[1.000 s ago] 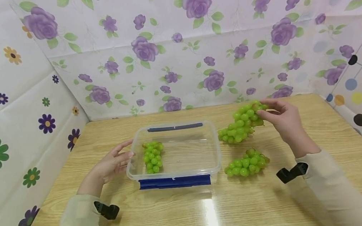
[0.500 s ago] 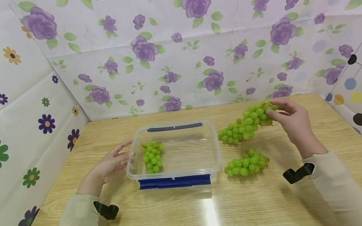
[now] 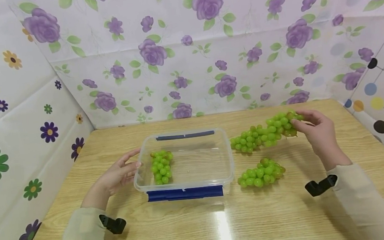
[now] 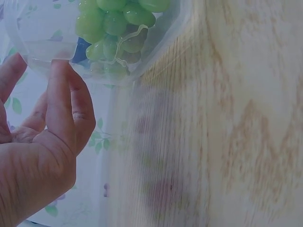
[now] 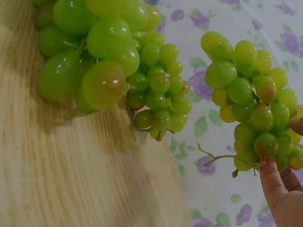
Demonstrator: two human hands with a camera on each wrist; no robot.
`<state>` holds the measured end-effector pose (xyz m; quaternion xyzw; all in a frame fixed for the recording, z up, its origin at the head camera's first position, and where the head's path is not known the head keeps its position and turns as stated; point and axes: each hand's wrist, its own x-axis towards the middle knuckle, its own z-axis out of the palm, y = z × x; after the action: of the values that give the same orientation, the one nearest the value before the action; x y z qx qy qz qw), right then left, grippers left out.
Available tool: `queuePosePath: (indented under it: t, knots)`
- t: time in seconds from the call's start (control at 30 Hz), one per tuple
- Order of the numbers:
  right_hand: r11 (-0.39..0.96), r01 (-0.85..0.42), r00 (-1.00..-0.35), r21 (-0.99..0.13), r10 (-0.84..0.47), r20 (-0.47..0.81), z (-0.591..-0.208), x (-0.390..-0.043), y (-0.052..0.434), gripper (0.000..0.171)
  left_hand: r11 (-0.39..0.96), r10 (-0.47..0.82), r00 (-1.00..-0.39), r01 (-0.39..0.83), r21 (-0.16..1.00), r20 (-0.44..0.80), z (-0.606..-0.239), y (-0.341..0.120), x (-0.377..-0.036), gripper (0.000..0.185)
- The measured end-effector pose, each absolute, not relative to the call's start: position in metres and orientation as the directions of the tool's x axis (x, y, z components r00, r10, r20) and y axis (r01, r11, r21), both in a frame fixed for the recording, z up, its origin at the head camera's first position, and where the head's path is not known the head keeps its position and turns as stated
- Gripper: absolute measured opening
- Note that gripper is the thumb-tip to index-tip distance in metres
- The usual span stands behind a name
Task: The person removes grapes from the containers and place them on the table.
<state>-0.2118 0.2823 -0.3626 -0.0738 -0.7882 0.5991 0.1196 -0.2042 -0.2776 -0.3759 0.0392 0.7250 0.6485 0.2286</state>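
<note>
My right hand (image 3: 320, 133) pinches a bunch of green grapes (image 3: 279, 125) at its right end, above the back right of the table. In the right wrist view a thin stem trails from this held bunch (image 5: 248, 101), by the fingertips. Its left end overlaps a second bunch (image 3: 245, 141) in the head view. Nearer the front lies a third bunch (image 3: 260, 173). A clear plastic food container (image 3: 201, 183) with blue clips stands left of them, holding one bunch (image 3: 162, 167) at its left end. My left hand (image 3: 119, 173) touches the container's left side with its fingertips.
The wooden table (image 3: 174, 228) carries everything. Flowered white sheeting (image 3: 188, 82) rises behind its back edge, with more sheeting on the left and a dotted sheet (image 3: 381, 92) on the right. Each wrist wears a black camera mount.
My right hand has moved right and slightly lower with its grape bunch, uncovering more of the bunch behind. The left hand and container have stayed in place.
</note>
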Motion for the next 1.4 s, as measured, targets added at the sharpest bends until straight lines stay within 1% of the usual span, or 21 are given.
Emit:
queuePosePath:
  t: [0.1, 0.6, 0.9, 1.2, 1.4]
  knots:
    - [0.283, -0.019, -0.960, -0.959, 0.264, 0.097, -0.366, -0.212, 0.285, 0.041, 0.162, 0.352, -0.892, -0.239, 0.957, -0.282, -0.375, -0.277, -0.204, 0.067]
    - [0.345, 0.039, -0.950, -0.938, 0.305, 0.073, -0.378, -0.215, 0.297, 0.041, 0.170, 0.344, -0.895, -0.239, 0.956, -0.285, -0.378, -0.278, -0.205, 0.070]
    - [0.271, 0.023, -0.954, -0.962, 0.294, 0.061, -0.385, -0.216, 0.302, 0.032, 0.154, 0.356, -0.893, -0.235, 0.960, -0.276, -0.376, -0.278, -0.203, 0.070]
    - [0.339, 0.066, -0.954, -0.939, 0.296, 0.040, -0.393, -0.219, 0.302, 0.036, 0.144, 0.367, -0.888, -0.241, 0.960, -0.278, -0.377, -0.279, -0.204, 0.069]
    - [0.375, 0.099, -0.953, -0.922, 0.301, 0.021, -0.398, -0.220, 0.304, 0.042, 0.127, 0.372, -0.887, -0.243, 0.962, -0.274, -0.378, -0.279, -0.205, 0.068]
